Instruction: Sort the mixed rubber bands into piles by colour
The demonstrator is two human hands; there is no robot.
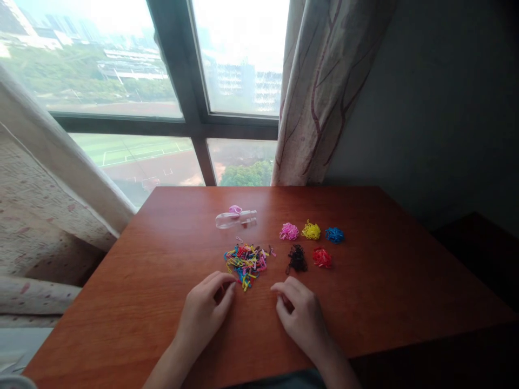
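Many mixed bands (248, 260) nr L hand (206, 303)

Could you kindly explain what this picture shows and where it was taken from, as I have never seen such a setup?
There is no machine: these are a person's bare left hand and right hand, seen by a camera worn on the head. On the wooden table lies a mixed-colour pile of small loops. To its right are a pink pile, yellow pile, blue pile, black pile and red pile. The left hand is at the mixed-colour pile's near edge. Whether either hand holds a loop is too small to tell.
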